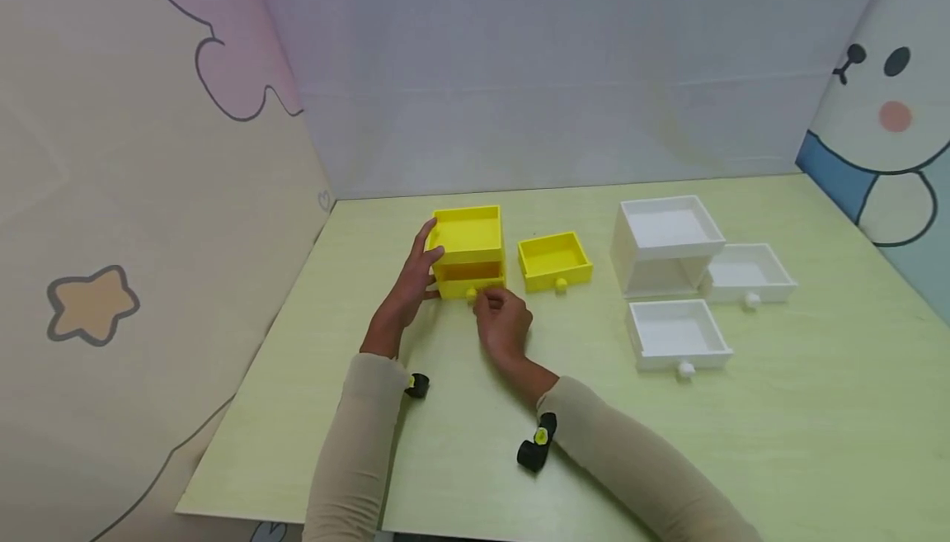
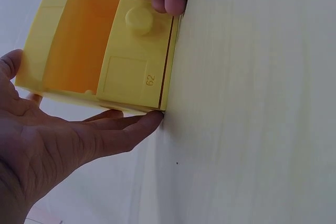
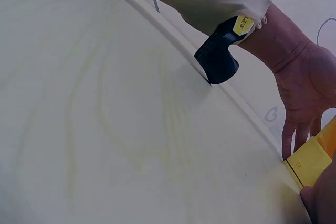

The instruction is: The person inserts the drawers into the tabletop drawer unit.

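A small yellow two-tier cabinet (image 1: 467, 233) stands on the table, its upper slot hollow. Low in it sits a yellow drawer (image 2: 126, 72) with a round knob (image 2: 139, 21) and the number 62 on its front. My left hand (image 1: 410, 286) grips the cabinet by its left side, thumb at the upper front edge and fingers spread along the wall. With fingers curled, my right hand (image 1: 505, 323) touches the drawer front beside the knob, at its right end. A second yellow drawer (image 1: 554, 260) lies on the table right of the cabinet.
Farther right stands a white cabinet (image 1: 627, 253) with a hollow front. One white drawer (image 1: 679, 332) lies before it and another white drawer (image 1: 750, 270) at its right. Fabric walls border the table (image 1: 445, 443) at the left and back.
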The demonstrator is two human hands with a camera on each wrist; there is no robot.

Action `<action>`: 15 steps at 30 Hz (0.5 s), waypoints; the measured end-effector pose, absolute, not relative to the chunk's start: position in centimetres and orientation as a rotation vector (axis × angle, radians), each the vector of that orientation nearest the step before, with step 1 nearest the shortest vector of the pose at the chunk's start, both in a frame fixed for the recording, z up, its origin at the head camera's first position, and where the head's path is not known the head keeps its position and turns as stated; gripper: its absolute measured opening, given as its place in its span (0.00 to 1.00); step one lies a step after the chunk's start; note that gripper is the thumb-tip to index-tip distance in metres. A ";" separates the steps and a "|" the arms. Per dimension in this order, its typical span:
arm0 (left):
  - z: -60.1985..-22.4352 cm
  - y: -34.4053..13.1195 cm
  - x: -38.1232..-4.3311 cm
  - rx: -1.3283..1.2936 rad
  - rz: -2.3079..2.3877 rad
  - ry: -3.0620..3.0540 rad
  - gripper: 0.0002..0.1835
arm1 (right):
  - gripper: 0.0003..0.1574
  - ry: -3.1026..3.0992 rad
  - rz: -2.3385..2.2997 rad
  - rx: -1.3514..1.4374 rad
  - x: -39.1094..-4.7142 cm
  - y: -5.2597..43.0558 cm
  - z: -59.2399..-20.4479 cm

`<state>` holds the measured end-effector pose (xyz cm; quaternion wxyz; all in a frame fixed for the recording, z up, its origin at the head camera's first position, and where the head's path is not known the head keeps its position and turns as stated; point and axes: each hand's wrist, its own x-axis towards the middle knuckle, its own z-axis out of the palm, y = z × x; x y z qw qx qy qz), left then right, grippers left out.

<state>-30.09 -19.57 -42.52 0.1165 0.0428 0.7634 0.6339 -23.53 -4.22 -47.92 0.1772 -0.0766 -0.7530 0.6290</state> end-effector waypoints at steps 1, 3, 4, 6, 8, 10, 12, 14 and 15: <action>-42.5 -19.6 -30.1 0.130 1.860 2.240 0.30 | 0.06 -2.126 1.779 -0.241 -23.4 -4.2 -47.9; -42.5 -19.8 -30.0 0.144 1.864 2.243 0.30 | 0.07 -2.090 1.798 -0.296 -23.1 -4.0 -47.9; -42.5 -19.9 -30.0 0.152 1.869 2.242 0.30 | 0.08 -2.064 1.812 -0.324 -23.0 -3.8 -47.9; -42.4 -20.0 -29.9 0.163 1.870 2.237 0.30 | 0.10 -1.997 1.831 -0.393 -23.0 -3.3 -47.9; -42.4 -20.2 -29.9 0.173 1.862 2.235 0.30 | 0.11 -1.931 1.838 -0.470 -23.2 -2.6 -47.9; -42.3 -20.2 -29.9 0.167 1.855 2.240 0.30 | 0.12 -1.886 1.825 -0.547 -23.4 -1.7 -47.9; -42.3 -20.2 -29.9 0.155 1.842 2.250 0.30 | 0.15 -1.867 1.820 -0.622 -23.6 -0.9 -47.7; -42.3 -20.3 -29.9 0.145 1.838 2.257 0.30 | 0.18 -1.875 1.835 -0.675 -23.8 0.0 -47.5; -42.2 -20.3 -29.9 0.144 1.839 2.256 0.30 | 0.21 -1.884 1.856 -0.699 -23.9 0.3 -47.3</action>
